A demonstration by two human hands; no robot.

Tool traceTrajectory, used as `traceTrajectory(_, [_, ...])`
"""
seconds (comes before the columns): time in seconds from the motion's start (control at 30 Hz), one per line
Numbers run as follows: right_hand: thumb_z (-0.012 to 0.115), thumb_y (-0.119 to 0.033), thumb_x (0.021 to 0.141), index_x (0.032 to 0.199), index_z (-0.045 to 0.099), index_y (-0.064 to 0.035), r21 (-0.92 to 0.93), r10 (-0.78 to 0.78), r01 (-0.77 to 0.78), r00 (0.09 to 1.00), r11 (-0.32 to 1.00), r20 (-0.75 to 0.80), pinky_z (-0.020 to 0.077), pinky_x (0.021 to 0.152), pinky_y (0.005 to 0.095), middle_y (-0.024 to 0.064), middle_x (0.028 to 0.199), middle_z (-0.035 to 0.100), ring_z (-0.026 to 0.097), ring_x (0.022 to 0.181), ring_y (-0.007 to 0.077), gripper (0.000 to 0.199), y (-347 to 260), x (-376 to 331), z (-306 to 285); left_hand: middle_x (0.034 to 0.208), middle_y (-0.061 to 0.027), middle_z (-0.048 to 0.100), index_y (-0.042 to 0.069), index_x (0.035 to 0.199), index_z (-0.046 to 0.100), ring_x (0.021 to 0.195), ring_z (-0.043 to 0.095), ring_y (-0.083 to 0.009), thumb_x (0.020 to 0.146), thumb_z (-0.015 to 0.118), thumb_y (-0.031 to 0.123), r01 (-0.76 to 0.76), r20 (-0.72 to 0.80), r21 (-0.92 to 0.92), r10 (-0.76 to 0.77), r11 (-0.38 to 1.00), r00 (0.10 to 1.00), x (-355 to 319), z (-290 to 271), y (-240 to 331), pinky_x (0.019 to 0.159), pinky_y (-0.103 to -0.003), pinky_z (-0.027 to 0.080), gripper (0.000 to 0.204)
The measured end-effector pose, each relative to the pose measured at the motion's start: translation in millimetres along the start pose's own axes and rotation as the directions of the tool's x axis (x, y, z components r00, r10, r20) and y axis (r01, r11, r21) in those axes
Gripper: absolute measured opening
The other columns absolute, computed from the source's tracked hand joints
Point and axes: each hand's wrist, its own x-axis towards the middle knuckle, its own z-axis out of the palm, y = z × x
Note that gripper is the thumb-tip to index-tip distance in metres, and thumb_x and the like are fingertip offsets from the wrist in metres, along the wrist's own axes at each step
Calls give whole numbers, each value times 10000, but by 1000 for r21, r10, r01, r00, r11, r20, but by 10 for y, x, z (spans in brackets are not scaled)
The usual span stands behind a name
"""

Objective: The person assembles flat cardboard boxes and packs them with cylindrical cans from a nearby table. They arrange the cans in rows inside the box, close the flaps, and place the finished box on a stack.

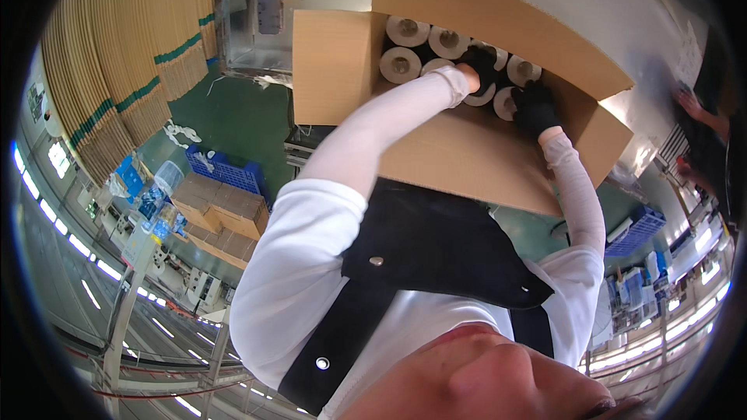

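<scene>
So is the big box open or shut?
Open. The box's flaps are folded out, the rolls inside show, and both gloved hands reach in.

An open cardboard box sits ahead of the person, its flaps spread left and far. Inside stand white rolls with brown cores, packed side by side. Both arms in white sleeves reach over the near wall into the box. The left hand, in a black glove, rests on the rolls in the middle of the box; the right hand, also gloved, touches the rolls nearer the right wall. Left of the box, on the green floor, stands a blue crate beside stacked brown cartons. Another person's hand shows at the far right edge.
</scene>
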Motion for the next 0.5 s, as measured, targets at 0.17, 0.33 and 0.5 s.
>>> traceTrajectory(0.17, [712, -232, 747, 1023, 612, -63, 576, -254, 331, 944, 748, -212, 486, 731, 342, 117, 889, 625, 615, 840, 282, 338, -839, 758, -1884, 951, -91, 641, 64, 994, 616, 861, 608, -258, 813, 605, 240, -284, -216, -415, 210, 864, 954, -956, -1710, -135, 808, -349, 464, 253])
traceTrajectory(0.33, [649, -245, 811, 975, 623, -82, 155, -59, 185, 806, 970, -590, 476, 713, 310, 101, 901, 640, 621, 799, 251, 233, -371, 2325, -2283, 860, -116, 623, 50, 890, 620, 799, 600, -266, 744, 588, 82, -85, -720, -329, -192, 940, 666, -1312, -2511, -1542, 723, -348, 483, 153])
traceTrajectory(0.5, [595, -484, 773, 1222, 536, -214, -66, 222, -259, 914, 964, -341, 451, 832, 382, 140, 1061, 618, 589, 979, 307, 527, 620, 3827, -1814, 1298, -214, 442, 162, 1093, 612, 1206, 397, -402, 727, 610, 96, 86, -523, 525, 242, 847, 817, -989, -2681, -2798, 1014, -432, 343, 372])
